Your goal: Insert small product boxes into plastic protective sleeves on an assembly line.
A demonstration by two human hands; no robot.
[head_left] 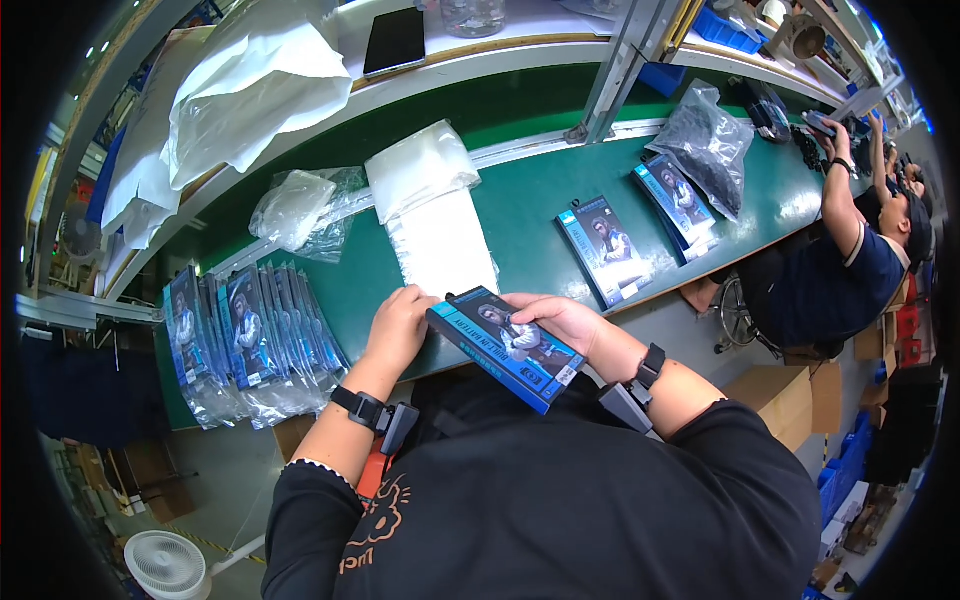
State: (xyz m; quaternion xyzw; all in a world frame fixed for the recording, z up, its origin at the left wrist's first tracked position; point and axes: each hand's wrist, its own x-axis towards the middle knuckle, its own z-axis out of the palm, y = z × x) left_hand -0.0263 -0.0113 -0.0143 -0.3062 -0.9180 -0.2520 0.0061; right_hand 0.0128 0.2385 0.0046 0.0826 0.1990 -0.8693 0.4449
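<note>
Blue box point(508, 348) with a printed figure on its face is tilted between my two hands, at the near edge of the bench point(540, 190). Farthest left on the bench, a row of boxes in clear bags point(250, 320) stands packed close together, the loose plastic bunched on the near side. Beyond it and a little right lies a crumpled clear bag point(300, 212); next comes a flat pile of pale plastic sleeves point(440, 240) stretching toward me, with a black phone point(395, 42) on the shelf point(530, 52) beyond. My left hand point(400, 322) is at the box's left corner, fingers curled in; I can't tell whether they grip it. My right hand point(562, 322) holds the box by its far edge, thumb across the printed face. Farther right, a second blue box point(605, 250) lies flat, then a small stack of similar boxes point(675, 200), just beside a clear bag of dark items point(705, 145). At the far right a co-worker point(835, 275) in dark clothing sits by the bench.
</note>
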